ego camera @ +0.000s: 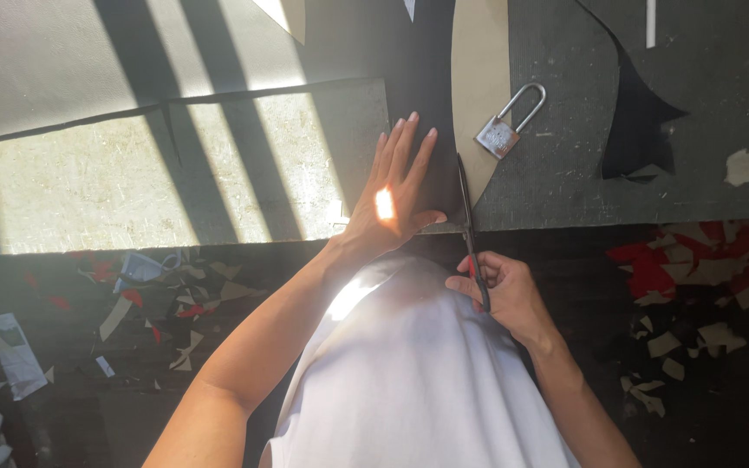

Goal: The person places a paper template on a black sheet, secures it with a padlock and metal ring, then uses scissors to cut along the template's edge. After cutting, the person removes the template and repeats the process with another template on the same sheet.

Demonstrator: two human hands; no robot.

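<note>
Black fabric (422, 113) lies under the flat, spread left hand (396, 195); right hand (500, 290) grips scissors (468, 230).

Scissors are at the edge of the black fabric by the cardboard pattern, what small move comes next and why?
Probably a short snip forward along the pattern edge. The scissors in the right hand sit where the black fabric starts at the table's edge, blades beside the pattern, and the left hand presses the fabric flat.

Left hand (396, 195) flat on black fabric (418, 78); right hand (500, 290) grips scissors (468, 217).
</note>
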